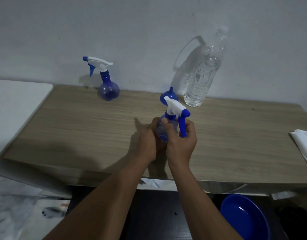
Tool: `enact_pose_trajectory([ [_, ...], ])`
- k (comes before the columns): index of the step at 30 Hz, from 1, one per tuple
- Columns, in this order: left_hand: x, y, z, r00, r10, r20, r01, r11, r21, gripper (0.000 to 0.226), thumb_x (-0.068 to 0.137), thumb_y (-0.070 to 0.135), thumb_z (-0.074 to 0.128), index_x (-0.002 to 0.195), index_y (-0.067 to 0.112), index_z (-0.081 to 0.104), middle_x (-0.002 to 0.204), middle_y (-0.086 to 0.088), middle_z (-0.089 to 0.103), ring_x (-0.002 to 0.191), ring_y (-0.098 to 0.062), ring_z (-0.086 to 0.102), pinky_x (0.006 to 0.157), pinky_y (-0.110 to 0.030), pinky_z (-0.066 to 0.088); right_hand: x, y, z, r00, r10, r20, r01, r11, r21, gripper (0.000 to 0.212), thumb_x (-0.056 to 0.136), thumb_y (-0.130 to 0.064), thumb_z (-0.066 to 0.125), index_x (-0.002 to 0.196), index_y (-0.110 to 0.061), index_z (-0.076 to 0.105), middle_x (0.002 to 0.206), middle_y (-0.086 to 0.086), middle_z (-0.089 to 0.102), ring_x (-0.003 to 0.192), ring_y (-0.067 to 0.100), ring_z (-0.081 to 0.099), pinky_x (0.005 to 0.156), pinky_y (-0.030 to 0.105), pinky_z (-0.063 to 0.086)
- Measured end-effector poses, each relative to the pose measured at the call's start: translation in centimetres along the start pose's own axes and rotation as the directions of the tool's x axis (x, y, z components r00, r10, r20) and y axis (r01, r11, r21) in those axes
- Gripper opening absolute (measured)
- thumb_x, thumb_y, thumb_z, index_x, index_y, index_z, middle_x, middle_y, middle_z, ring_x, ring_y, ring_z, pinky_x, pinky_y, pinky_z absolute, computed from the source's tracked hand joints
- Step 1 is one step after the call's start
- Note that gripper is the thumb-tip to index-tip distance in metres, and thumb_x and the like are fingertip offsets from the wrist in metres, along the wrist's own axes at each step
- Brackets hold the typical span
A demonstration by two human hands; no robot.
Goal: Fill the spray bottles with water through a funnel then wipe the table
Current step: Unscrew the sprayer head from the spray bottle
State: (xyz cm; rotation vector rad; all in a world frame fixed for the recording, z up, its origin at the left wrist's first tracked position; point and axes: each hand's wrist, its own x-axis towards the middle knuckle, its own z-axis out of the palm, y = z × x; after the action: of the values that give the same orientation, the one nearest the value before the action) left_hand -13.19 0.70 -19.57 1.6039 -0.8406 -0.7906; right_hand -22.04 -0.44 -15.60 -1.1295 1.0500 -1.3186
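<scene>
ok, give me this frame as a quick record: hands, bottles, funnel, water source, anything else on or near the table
left hand: wrapped around the body of the held spray bottle
right hand: gripping the same bottle near its neck
held bottle: trigger head on, tilted, above the table
second spray bottle: upright at the back by the wall, head on
funnel: blue, upside down on the table behind the held bottle
water bottle: clear, partly full, back right
paper towel: at the right edge
bowl: blue, below the table
</scene>
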Motion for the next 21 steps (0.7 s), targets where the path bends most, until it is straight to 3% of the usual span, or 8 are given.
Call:
enact_pose_trajectory([
  [2, -0.2, 0.2, 0.0, 0.999, -0.037, -0.025, 0.037, 0.999, -0.018, 0.022, 0.095, 0.03, 0.06, 0.102, 0.013, 0.071, 0.091, -0.013, 0.071, 0.082, -0.02, 0.068, 0.084, -0.038, 0.051, 0.3, 0.2, 0.2, 1.0, 0.001, 0.004, -0.001, 1.0, -0.018, 0.041, 0.077, -0.025, 0.087, 0.107, -0.01, 0.064, 0.107, 0.013, 0.066, 0.093, 0.014, 0.066, 0.073, 0.018, 0.055],
  [4, -0.3, -0.3, 0.2, 0.998, 0.055, 0.004, -0.055, 0.986, 0.158, 0.027, 0.096, 0.023, 0.06, 0.123, 0.019, 0.062, 0.107, -0.007, 0.07, 0.096, -0.019, 0.066, 0.091, -0.035, 0.052, 0.6, 0.2, 0.1, 1.0, -0.011, 0.007, 0.011, 0.999, -0.051, 0.037, 0.079, -0.027, 0.086, 0.108, -0.014, 0.066, 0.107, 0.011, 0.066, 0.096, 0.018, 0.066, 0.078, 0.025, 0.056],
  [6, -0.4, 0.0, 0.1, 0.997, 0.073, 0.016, -0.074, 0.96, 0.27, 0.034, 0.093, 0.022, 0.061, 0.127, 0.021, 0.056, 0.109, 0.0, 0.068, 0.099, -0.015, 0.064, 0.091, -0.031, 0.052, 0.7, 0.0, -0.4, 0.999, -0.026, 0.04, 0.027, 0.999, -0.043, 0.027, 0.084, -0.022, 0.08, 0.109, -0.019, 0.069, 0.105, 0.007, 0.07, 0.098, 0.02, 0.069, 0.082, 0.035, 0.059],
  [9, -0.8, 1.4, 0.1, 0.997, -0.061, 0.052, 0.06, 0.998, 0.02, 0.024, 0.094, 0.019, 0.062, 0.116, 0.012, 0.059, 0.113, -0.013, 0.07, 0.108, -0.029, 0.066, 0.099, -0.044, 0.052, 0.5, -0.2, -1.1, 0.996, -0.053, 0.07, 0.057, 0.996, -0.062, 0.022, 0.09, -0.015, 0.073, 0.102, -0.032, 0.069, 0.097, -0.003, 0.072, 0.097, 0.021, 0.071, 0.084, 0.04, 0.061],
  [14, -0.1, 3.1, 0.3, 0.983, -0.14, 0.122, 0.134, 0.989, 0.061, 0.043, 0.088, 0.003, 0.07, 0.128, -0.001, 0.053, 0.12, -0.022, 0.066, 0.112, -0.035, 0.064, 0.103, -0.051, 0.048, 0.0, -0.8, -0.3, 0.998, -0.017, -0.056, 0.016, 0.999, -0.033, 0.019, 0.09, -0.014, 0.072, 0.105, -0.022, 0.063, 0.098, -0.008, 0.069, 0.092, 0.003, 0.068, 0.083, 0.035, 0.058],
  [17, -0.4, 3.8, 0.1, 0.978, -0.185, 0.097, 0.177, 0.981, 0.084, 0.042, 0.091, 0.011, 0.069, 0.129, 0.003, 0.055, 0.123, -0.018, 0.065, 0.116, -0.036, 0.062, 0.101, -0.049, 0.049, -0.7, -0.5, 0.1, 0.987, 0.017, -0.159, -0.025, 0.998, -0.052, 0.019, 0.092, -0.025, 0.071, 0.106, -0.026, 0.059, 0.106, -0.012, 0.067, 0.097, -0.006, 0.064, 0.096, 0.039, 0.055],
  [18, -0.1, 2.6, 0.2, 0.979, -0.197, 0.044, 0.195, 0.98, 0.042, 0.037, 0.093, 0.017, 0.067, 0.127, 0.007, 0.057, 0.12, -0.014, 0.067, 0.113, -0.034, 0.063, 0.098, -0.047, 0.051, -1.1, -0.4, 0.2, 0.982, 0.016, -0.187, -0.028, 0.998, -0.061, 0.023, 0.092, -0.029, 0.072, 0.108, -0.026, 0.056, 0.111, -0.01, 0.065, 0.102, -0.004, 0.062, 0.097, 0.035, 0.054],
  [21, -1.1, 2.5, -0.1, 0.974, -0.213, 0.077, 0.209, 0.976, 0.062, 0.018, 0.097, 0.019, 0.061, 0.114, 0.012, 0.061, 0.108, -0.01, 0.068, 0.104, -0.03, 0.065, 0.099, -0.045, 0.05, -2.0, -0.3, 0.3, 0.977, -0.015, -0.214, -0.003, 0.996, -0.084, 0.034, 0.088, -0.036, 0.074, 0.107, -0.023, 0.05, 0.113, -0.002, 0.059, 0.107, 0.007, 0.057, 0.077, 0.008, 0.047],
])
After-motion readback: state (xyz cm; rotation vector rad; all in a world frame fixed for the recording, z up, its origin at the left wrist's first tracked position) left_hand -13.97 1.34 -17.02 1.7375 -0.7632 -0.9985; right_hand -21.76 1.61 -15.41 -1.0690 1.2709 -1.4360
